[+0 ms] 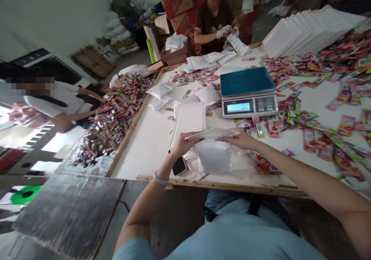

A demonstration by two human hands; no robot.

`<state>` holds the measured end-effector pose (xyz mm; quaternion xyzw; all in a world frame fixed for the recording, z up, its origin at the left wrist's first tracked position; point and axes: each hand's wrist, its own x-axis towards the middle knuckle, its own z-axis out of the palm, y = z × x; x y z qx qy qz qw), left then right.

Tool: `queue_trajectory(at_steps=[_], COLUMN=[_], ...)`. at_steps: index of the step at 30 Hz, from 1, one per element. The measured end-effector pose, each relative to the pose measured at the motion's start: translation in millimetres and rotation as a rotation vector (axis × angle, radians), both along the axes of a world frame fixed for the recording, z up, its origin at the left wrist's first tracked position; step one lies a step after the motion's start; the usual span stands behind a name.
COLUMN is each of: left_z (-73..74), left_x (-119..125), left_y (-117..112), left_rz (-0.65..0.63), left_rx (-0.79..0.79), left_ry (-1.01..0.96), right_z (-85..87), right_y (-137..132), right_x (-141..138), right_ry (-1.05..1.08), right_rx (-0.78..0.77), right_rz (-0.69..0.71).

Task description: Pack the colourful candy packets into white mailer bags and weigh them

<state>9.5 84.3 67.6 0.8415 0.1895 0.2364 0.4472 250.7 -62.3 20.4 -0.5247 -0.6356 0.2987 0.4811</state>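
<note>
A white bubble mailer (214, 157) is held upright just above the near edge of the table, its top flap bent over. My left hand (187, 143) is closed on the flap's left end, thumb in front. At the right end, my right hand (239, 138) pinches the same flap. Behind the mailer lies a stack of flat white mailers (189, 117). Below my left hand a dark phone (179, 166) lies on the table, partly covered by white packaging. Whether the held mailer contains anything cannot be made out.
A digital scale (248, 91) reading 0.0 stands beyond my right hand. Small colourful sachets (344, 124) cover the right side; more are heaped (121, 113) at left. Filled mailers (160, 89) lie further back. A co-worker (213, 24) handles a packet opposite; another person (58, 101) sits left.
</note>
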Motion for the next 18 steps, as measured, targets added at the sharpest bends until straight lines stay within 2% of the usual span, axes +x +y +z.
queue_trajectory(at_steps=[3,5,7,9,12,15,18], left_z=[-0.2,1.8,2.8,-0.4,-16.8,-41.3,-62.5], left_x=[-7.3,-12.8,-17.4,-20.6,-23.7,-28.1,-33.9], left_y=[9.9,17.4,26.2,36.0,47.6,45.5,25.0], left_rz=[-0.190,-0.335,-0.459,-0.539,-0.601,-0.580,-0.498], left_rx=[0.191,0.429,0.728,0.969,1.189,1.256,1.224], left_ry=[0.002,0.021,0.067,0.152,0.299,0.430,0.550], right_z=[-12.4,-16.3,-19.6,-25.6,-43.9,-70.1,-95.2], right_y=[-6.2,-9.0,-8.0,-2.3,10.8,17.4,8.9], right_x=[12.8,22.9,33.7,44.6,57.7,60.0,48.2], right_ry=[-0.307,-0.531,-0.727,-0.859,-0.953,-0.955,-0.903], right_rx=[0.320,0.518,0.614,0.641,0.598,0.511,0.398], right_rz=[0.102,0.142,0.207,0.303,0.453,0.548,0.540])
